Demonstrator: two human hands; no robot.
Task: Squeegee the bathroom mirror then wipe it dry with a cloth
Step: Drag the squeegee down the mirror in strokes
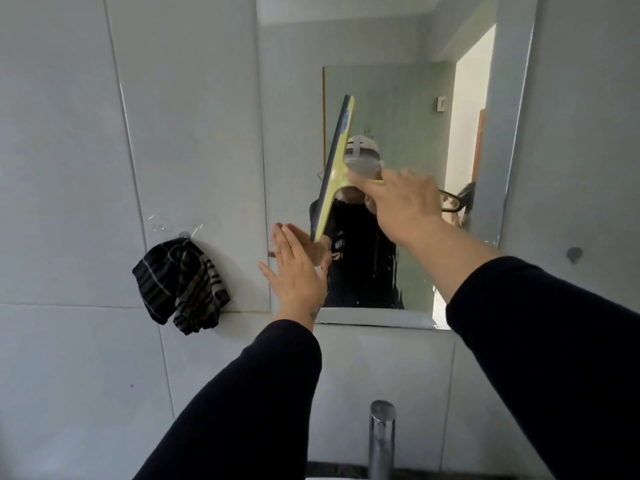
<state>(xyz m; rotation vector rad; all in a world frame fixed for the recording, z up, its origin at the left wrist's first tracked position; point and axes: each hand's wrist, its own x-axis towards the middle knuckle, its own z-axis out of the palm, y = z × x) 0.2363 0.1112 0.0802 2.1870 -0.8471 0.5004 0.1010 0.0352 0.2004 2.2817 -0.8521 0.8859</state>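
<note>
The wall (86,150) is pale grey tile with thin seams, and it takes up the whole left half of the view. The mirror (398,46) hangs on it right of centre, a tall frameless pane. Its left edge runs down just past the left hand, its bottom edge lies above the tap, and its right edge leans in toward the right arm. The upper glass and the strip along the left edge are free of anything in front of them. In the glass a bright doorway shows at the right, and water streaks show low down near the bottom edge.

The two sleeves (554,341) are dark and reach up from the lower edge of the view toward the mirror's lower half.

The cloth (180,285), dark with pale stripes, hangs bunched from a clear hook (184,233) on the wall, left of the mirror's lower left corner and apart from it.

The squeegee (334,168) is yellow-green with a dark blade. Its long axis runs steeply, top end tilted to the right, bottom end down near the left hand's fingertips. The blade edge faces left, toward the mirror's left edge, and the handle points right.

The right hand (401,199) is closed round the handle, in front of the middle of the glass. The left hand (298,271) is open and flat, fingers together, laid at the lower left part of the mirror; it grips nothing.

The tap (381,438), chrome, stands at the bottom edge of the view below the mirror.
</note>
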